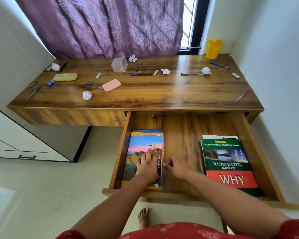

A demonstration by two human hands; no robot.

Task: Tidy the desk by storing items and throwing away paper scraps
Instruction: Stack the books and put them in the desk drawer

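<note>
The desk drawer [183, 133] stands pulled out. On its left side lies a colourful notebook [146, 142], and my left hand [148, 165] rests flat on its cover with fingers straight. My right hand [177, 167] hovers just right of the notebook's edge, fingers loosely curled, holding nothing I can see. A green and red "WHY" book [229, 168] lies on the drawer's right side. On the desk top [145, 94] lie several crumpled paper balls [87, 95], several pens [140, 74], a pink case [111, 85] and a yellow pen holder [214, 48].
A clear plastic box [119, 64] lies tipped at the back of the desk. A yellowish pouch [65, 77] and small glue sticks [98, 76] sit on the left. A white cabinet [21, 142] stands left, a wall right, a purple curtain [102, 25] behind.
</note>
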